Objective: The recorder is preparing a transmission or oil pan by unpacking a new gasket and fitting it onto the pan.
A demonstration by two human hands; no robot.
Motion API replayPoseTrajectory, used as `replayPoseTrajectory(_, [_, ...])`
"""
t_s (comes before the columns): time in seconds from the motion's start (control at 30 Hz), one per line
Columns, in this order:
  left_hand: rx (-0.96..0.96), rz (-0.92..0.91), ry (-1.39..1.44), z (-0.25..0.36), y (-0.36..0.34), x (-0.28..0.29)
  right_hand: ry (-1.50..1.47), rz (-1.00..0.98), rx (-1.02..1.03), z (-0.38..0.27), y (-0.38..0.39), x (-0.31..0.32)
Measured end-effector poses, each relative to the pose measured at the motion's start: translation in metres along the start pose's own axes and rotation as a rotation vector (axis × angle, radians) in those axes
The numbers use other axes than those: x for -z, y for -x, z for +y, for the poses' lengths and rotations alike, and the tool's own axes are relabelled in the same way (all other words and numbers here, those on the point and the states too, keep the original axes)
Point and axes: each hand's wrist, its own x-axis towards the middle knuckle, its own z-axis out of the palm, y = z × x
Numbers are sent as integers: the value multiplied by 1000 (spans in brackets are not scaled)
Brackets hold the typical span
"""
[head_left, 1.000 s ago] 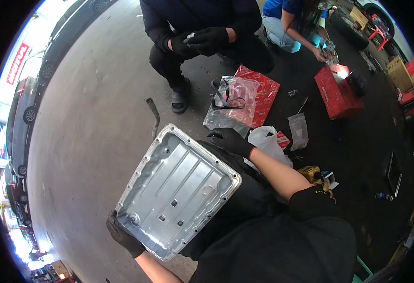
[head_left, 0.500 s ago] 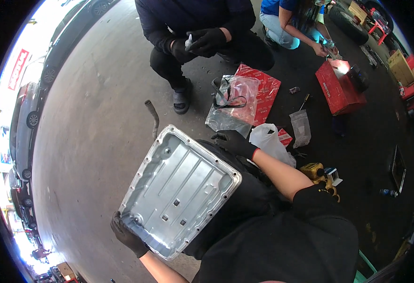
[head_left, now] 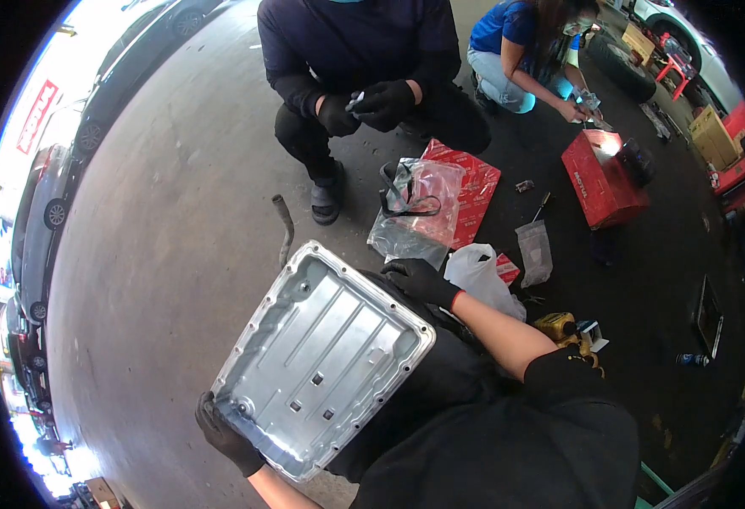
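A silver metal oil pan (head_left: 326, 356), rectangular with bolt holes around its rim, lies tilted across my lap with its hollow side up. My left hand (head_left: 226, 433), in a black glove, is closed on the pan's lower left corner. Beyond the upper right edge of the pan, my gloved right hand (head_left: 423, 280) lies over my dark-clad knee with its fingers stretched toward the rim. It holds nothing that I can see. Whether those fingertips touch the pan, I cannot tell. Just past the pan's far corner, a grey hose (head_left: 284, 225) is on the floor.
Facing me, a crouching person (head_left: 359, 106) holds a small pale item in black gloves. Clear bags with a black gasket (head_left: 410, 204) rest on red packaging (head_left: 478, 182). A white plastic bag (head_left: 478, 276), screwdriver (head_left: 544, 204), red box (head_left: 599, 182) and another crouching person (head_left: 521, 55) are rightward.
My view has tilted slightly, so nearly everything sits lower in the picture. My hands keep their places around the pan. The facing person's gloved hands have shifted around the small pale item.
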Motion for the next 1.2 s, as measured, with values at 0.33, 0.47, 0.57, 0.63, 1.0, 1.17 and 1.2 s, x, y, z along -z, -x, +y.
replayPoseTrajectory(0.33, [222, 24, 216, 21, -5, 3, 8, -6, 16, -9, 1, 4])
replayPoseTrajectory(0.47, [265, 24, 292, 25, -6, 4, -1, -20, -14, -4, -1, 1])
replayPoseTrajectory(0.57, [315, 32, 328, 24, -5, 3, 15, -26, -7, -2, -4, 1])
replayPoseTrajectory(0.63, [324, 36, 333, 22, -4, 2, 10, -29, 2, -3, -7, 3])
replayPoseTrajectory(1.0, [171, 35, 168, 17, -2, 1, -43, -28, 18, -14, -32, 4])
replayPoseTrajectory(1.17, [265, 37, 302, 17, -3, 1, -24, -49, 46, -9, -34, 2])
replayPoseTrajectory(1.2, [259, 43, 298, 17, -3, 1, -24, -66, 18, -8, -34, 2])
